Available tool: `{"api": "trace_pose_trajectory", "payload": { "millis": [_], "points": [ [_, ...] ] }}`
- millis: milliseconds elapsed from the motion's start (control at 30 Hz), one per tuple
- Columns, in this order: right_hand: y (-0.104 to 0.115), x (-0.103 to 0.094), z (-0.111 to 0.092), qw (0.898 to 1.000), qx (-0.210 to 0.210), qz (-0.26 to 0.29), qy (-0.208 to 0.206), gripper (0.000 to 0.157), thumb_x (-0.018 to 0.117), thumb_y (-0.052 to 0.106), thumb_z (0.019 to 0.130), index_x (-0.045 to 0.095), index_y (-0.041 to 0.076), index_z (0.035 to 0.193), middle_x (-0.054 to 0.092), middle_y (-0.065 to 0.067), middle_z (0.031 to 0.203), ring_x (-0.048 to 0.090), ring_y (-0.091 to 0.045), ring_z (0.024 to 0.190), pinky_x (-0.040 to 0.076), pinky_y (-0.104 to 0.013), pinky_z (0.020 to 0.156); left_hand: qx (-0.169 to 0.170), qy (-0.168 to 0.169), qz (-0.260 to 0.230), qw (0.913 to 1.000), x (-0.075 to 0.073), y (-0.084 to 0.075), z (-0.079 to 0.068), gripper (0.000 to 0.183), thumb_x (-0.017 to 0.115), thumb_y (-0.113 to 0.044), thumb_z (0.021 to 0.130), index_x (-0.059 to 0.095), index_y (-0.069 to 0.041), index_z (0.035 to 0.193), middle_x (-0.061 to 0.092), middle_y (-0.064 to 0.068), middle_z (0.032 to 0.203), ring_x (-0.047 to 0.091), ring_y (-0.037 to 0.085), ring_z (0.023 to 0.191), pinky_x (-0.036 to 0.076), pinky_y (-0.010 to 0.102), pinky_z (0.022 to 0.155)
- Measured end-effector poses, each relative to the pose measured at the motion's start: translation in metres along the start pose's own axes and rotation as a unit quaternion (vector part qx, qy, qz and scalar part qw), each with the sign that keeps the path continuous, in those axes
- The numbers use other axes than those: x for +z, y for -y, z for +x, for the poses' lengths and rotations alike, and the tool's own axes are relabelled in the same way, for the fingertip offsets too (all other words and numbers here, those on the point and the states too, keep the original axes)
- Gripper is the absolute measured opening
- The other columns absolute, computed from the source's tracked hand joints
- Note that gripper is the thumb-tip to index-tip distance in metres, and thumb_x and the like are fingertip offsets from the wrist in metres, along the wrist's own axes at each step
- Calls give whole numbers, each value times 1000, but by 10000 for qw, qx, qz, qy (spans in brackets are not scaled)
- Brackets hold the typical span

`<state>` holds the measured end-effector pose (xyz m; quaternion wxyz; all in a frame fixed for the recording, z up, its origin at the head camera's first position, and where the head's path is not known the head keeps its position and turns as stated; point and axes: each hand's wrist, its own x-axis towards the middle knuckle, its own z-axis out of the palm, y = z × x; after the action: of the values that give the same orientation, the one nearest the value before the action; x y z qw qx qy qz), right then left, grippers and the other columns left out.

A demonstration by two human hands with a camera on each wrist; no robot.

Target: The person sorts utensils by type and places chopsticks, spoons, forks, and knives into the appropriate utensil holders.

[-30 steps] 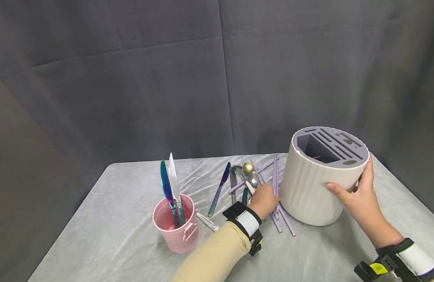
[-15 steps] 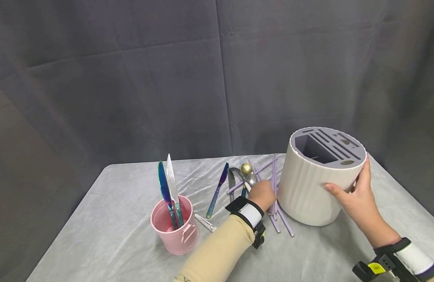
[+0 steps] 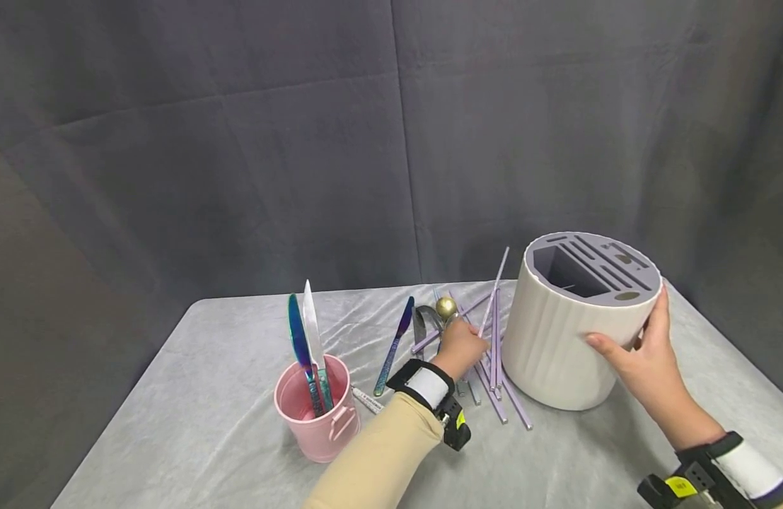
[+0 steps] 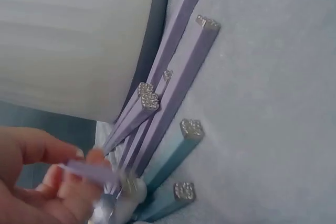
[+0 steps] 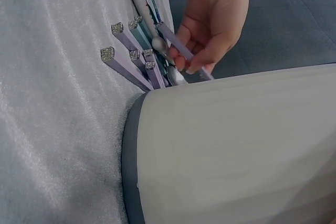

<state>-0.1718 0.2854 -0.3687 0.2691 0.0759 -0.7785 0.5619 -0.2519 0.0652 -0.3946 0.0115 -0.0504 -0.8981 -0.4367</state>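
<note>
My left hand (image 3: pixel 461 349) pinches a lilac chopstick (image 3: pixel 495 286) between thumb and fingers, its thin end pointing up and back. Below that hand lies a pile of lilac chopsticks (image 4: pixel 181 66) with glittery ends, plus teal chopsticks (image 4: pixel 170 156) and a spoon (image 5: pixel 176 76). On the right, my right hand (image 3: pixel 648 364) grips the side of a white ribbed utensil holder (image 3: pixel 557 346), thumb in front and fingers behind. The holder's grey top has slots and one large square opening. Close to the left hand, the pile meets the holder's base.
A pink bucket (image 3: pixel 321 437) holds two upright knives, one rainbow-blue (image 3: pixel 297 332) and one silver (image 3: pixel 311 325). Another blue knife (image 3: pixel 394 346) and a white printed stick (image 3: pixel 367 400) lie nearby. A gold round piece (image 3: pixel 446 307) sits behind the pile. Dark curtain hangs behind the table.
My left hand has picked one lilac chopstick out of the pile and raised it so it tilts upward; the hand shifted slightly left. The right hand and holder stayed nearly in place.
</note>
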Motion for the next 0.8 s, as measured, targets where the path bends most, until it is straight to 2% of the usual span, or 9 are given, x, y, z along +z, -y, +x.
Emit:
{"api": "trace_pose_trajectory", "payload": {
  "millis": [67,133,200,267,333,500,667,700,800],
  "points": [
    [0,0,0,10000,-24,-8,-13,108,71,-5,80,1,28,155,16,-3,156,19,-10,136,10,-43,114,-18,-91,-516,9986,-2,2,-1,19,69,5,70,67,5,89,63,10,80,54,17,69,47,24,63],
    [0,0,0,10000,-40,-14,-20,108,71,-5,80,2,28,155,17,-3,156,20,-9,136,11,-40,114,-96,-110,-1149,9933,-4,3,-2,30,68,9,70,65,9,99,63,12,84,54,16,71,49,24,66],
    [0,0,0,10000,-40,-39,-21,108,71,-5,80,1,28,155,17,-3,155,20,-9,135,12,-39,114,-201,-160,-1814,9831,-4,3,-4,36,68,12,70,63,13,106,62,11,84,53,14,72,49,24,67],
    [0,0,0,10000,-27,-39,-26,108,71,-5,80,1,29,155,17,-2,156,20,-9,135,13,-37,114,-304,-170,-2518,9671,-4,1,-5,35,66,14,74,60,15,109,58,9,81,55,13,72,51,24,68],
    [-1,0,0,10000,0,-49,-26,108,71,-5,80,1,29,155,16,-2,156,20,-9,135,13,-38,114,-263,-231,-2963,9545,-5,-2,-7,30,66,14,78,60,15,107,56,6,78,61,16,72,52,24,68],
    [-3,0,0,10000,78,-49,14,108,71,-4,81,0,29,155,15,-3,156,19,-11,136,10,-44,115,151,-541,-3502,9350,-9,-11,-12,19,66,11,83,60,12,101,60,8,75,70,30,76,53,30,69],
    [-3,0,0,9999,97,-83,40,109,72,-4,81,-1,29,155,14,-4,156,19,-12,137,9,-51,115,524,-618,-4121,9075,-20,-23,-15,20,60,11,89,58,15,108,60,11,84,70,34,84,55,29,72],
    [-3,0,0,9999,93,-91,44,109,72,-4,81,-1,29,155,14,-4,155,18,-12,137,8,-53,114,542,-610,-4197,9040,-23,-26,-15,20,60,10,89,58,15,109,60,11,86,70,33,86,55,28,73],
    [-3,1,0,10000,57,-58,13,108,72,-5,80,1,29,155,16,-3,155,20,-11,136,10,-47,115,614,-664,-4279,8993,-32,-34,-18,20,63,8,88,61,13,108,64,12,87,71,30,87,54,26,74]
  ]
}}
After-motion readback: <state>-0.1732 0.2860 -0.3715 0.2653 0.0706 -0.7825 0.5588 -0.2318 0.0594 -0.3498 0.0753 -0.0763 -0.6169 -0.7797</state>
